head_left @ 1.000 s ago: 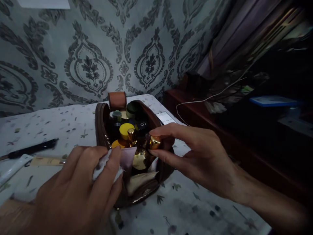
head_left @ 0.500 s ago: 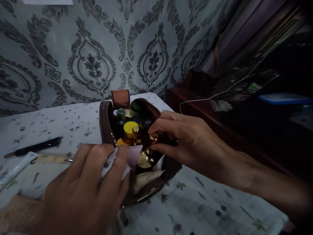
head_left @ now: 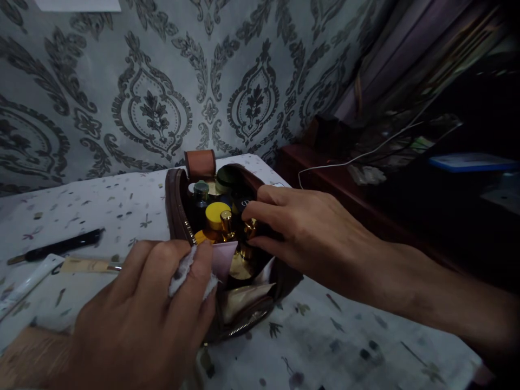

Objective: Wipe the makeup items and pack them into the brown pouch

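Note:
A brown zippered bag point(head_left: 175, 203) stands wide open, packed with cosmetics. My left hand point(head_left: 142, 309) is closed at its near left edge, a crumpled white tissue point(head_left: 181, 275) pinched between the fingers. Just beside those fingertips a pale pink tube end point(head_left: 224, 258) sticks up. My right hand point(head_left: 309, 227) reaches in from the right, thumb and fingers closed around a shiny gold-capped bottle point(head_left: 251, 229), whose lower part is hidden. Close to it are a yellow round lid point(head_left: 218, 214), another gold cap point(head_left: 226, 218), a black box point(head_left: 242, 205) and a greenish clear cap point(head_left: 201, 189).
On the patterned white cloth point(head_left: 333, 346) at left lie a black pen-like item point(head_left: 60, 244), a white tube point(head_left: 30, 284) and a brush point(head_left: 89, 265). Patterned wallpaper point(head_left: 211, 81) rises behind. A white cable point(head_left: 357, 158) crosses the dark red furniture point(head_left: 292, 162) at right.
My right hand has shifted slightly left inside the bag, and the gold-capped bottle at its fingertips has moved a little. My left hand stays almost still with the tissue.

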`<state>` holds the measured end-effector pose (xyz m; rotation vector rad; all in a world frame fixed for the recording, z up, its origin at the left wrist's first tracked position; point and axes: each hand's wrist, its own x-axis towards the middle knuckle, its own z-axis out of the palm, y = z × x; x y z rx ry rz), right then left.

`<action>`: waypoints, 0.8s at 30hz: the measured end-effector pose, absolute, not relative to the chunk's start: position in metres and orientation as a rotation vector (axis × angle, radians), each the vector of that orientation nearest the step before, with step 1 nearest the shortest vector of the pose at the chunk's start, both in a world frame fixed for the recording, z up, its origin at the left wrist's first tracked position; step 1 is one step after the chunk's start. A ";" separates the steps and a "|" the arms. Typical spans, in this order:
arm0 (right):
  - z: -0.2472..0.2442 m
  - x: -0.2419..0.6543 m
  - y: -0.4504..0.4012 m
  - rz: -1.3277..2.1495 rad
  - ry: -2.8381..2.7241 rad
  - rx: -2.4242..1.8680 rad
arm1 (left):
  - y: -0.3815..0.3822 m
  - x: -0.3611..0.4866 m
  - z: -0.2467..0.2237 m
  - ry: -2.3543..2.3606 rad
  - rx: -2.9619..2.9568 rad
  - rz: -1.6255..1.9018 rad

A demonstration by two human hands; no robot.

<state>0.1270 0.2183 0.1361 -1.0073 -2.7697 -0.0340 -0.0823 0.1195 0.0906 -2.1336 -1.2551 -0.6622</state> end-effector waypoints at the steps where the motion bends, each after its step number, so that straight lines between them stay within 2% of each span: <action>1: 0.137 0.127 0.218 -0.030 -2.774 -1.002 | 0.119 -0.082 0.090 -1.271 -2.127 -0.667; 17: 0.144 0.134 0.214 0.041 -2.761 -0.914 | 0.116 -0.085 0.092 -1.270 -2.175 -0.628; 24: 0.137 0.153 0.193 0.270 -2.634 -0.827 | 0.115 -0.089 0.090 -1.329 -2.214 -0.598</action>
